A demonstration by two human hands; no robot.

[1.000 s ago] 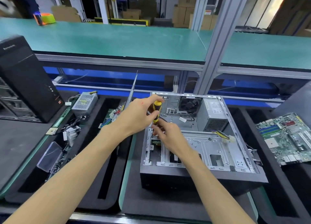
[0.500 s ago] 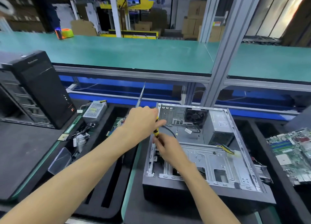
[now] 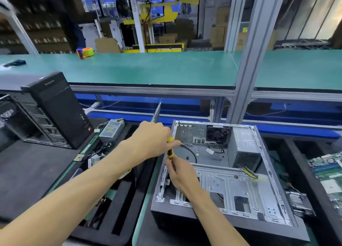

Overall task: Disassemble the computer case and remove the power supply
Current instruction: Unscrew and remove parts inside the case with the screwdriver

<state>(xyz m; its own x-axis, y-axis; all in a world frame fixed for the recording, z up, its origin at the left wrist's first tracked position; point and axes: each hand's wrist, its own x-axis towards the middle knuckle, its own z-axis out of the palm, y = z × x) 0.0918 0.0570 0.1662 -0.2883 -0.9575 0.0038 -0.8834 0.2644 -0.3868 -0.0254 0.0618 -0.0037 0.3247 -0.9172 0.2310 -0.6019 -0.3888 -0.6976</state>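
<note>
Tabletop [image 3: 144, 225]: green mat, black foam trays set on it.
Centre tray: open computer case [image 3: 231, 220] on its side.
Left: upright black tower [image 3: 61, 109]; loose power supply [image 3: 111, 129] beside it.
Right tray: motherboard [image 3: 327, 173].

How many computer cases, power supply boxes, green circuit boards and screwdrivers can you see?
Computer cases: 2 (open case, black tower)
Power supply boxes: 2 (in the case, loose in the tray)
Green circuit boards: 1
Screwdrivers: 1
Total: 6
</note>
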